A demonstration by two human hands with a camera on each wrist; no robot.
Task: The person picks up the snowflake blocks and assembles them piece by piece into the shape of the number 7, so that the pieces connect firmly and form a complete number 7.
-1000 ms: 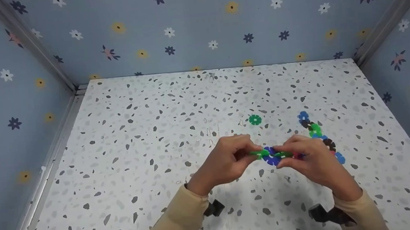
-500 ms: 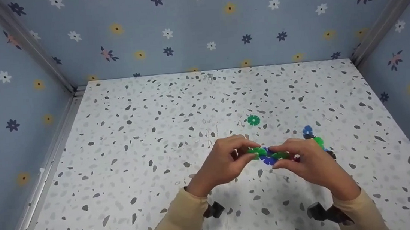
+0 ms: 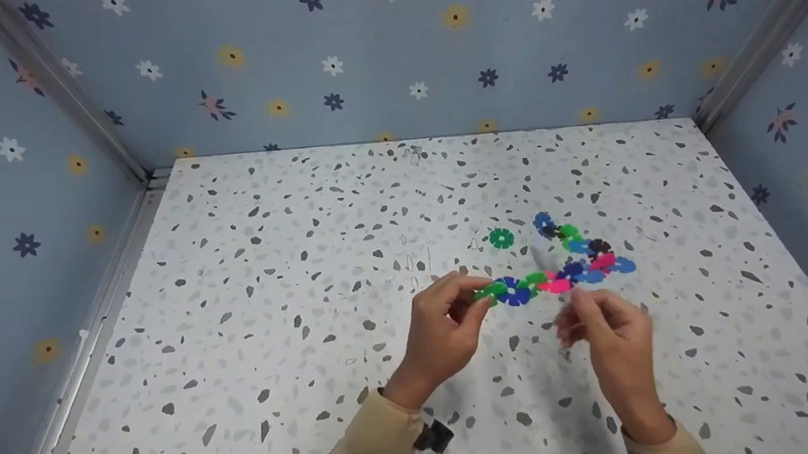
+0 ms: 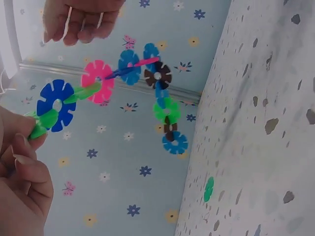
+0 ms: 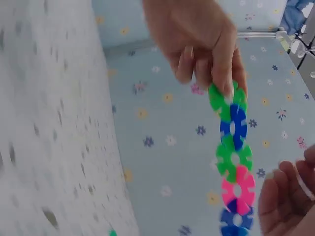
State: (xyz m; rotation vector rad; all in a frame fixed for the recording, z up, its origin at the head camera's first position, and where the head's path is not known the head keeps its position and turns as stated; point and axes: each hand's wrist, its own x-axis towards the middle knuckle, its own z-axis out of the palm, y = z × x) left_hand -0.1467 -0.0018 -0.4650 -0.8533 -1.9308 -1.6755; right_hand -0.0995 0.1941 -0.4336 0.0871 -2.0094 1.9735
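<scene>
A chain of interlocking notched plastic discs [image 3: 515,291] in green, blue, pink and black extends rightward from my left hand [image 3: 450,322]. Thumb and fingers of that hand pinch the green disc [image 5: 216,101] at the chain's near end. In the left wrist view the chain hangs clear of the table, sagging past a pink disc [image 4: 97,81] and bending down to a blue disc [image 4: 175,142] at its far end. My right hand [image 3: 615,329] is just below the chain in the head view, apart from it, fingers loosely curled around nothing.
One loose green disc [image 3: 501,238] lies on the speckled white table [image 3: 300,222], beyond the left hand. Flower-patterned panels [image 3: 387,50] rise at the back and both sides. Metal rails [image 3: 64,89] run along the panel corners.
The right hand has let go of the chain and drawn back toward the person. The chain's far part has swung left and into fuller view. The left hand keeps its pinch.
</scene>
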